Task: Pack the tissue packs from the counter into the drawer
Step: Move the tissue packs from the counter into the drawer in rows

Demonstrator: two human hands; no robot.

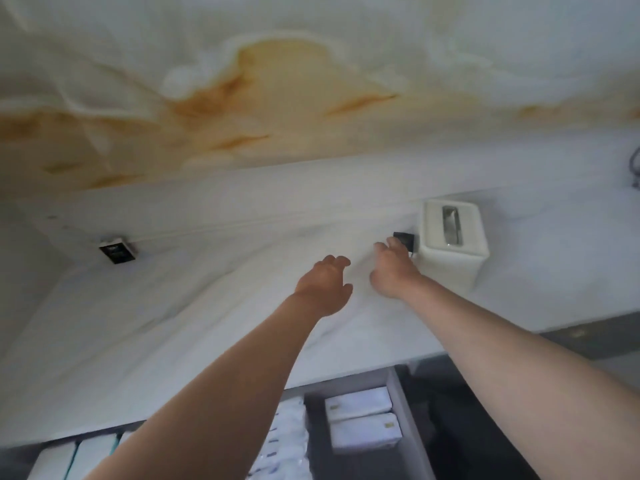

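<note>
- The white, soft-wrapped rectangular tissue packs (pixel 360 403) that we can see already lie in the open grey drawer (pixel 405 410) under the desk edge. Two sit side by side in its right compartment, with more to the left.
- We see no packs on the white marbled desk (pixel 173 323).
- We judge the packs light, squashy and slick in their film, best taken across the short sides, thumb against fingers, without crushing.
- Our left hand (pixel 325 282) hovers over the desk, its grip loose and empty.
- Our right hand (pixel 393 268) reaches to a small black square object (pixel 404 239) just beside a white tissue box (pixel 450 244); its grip is wide, holding nothing.
</note>
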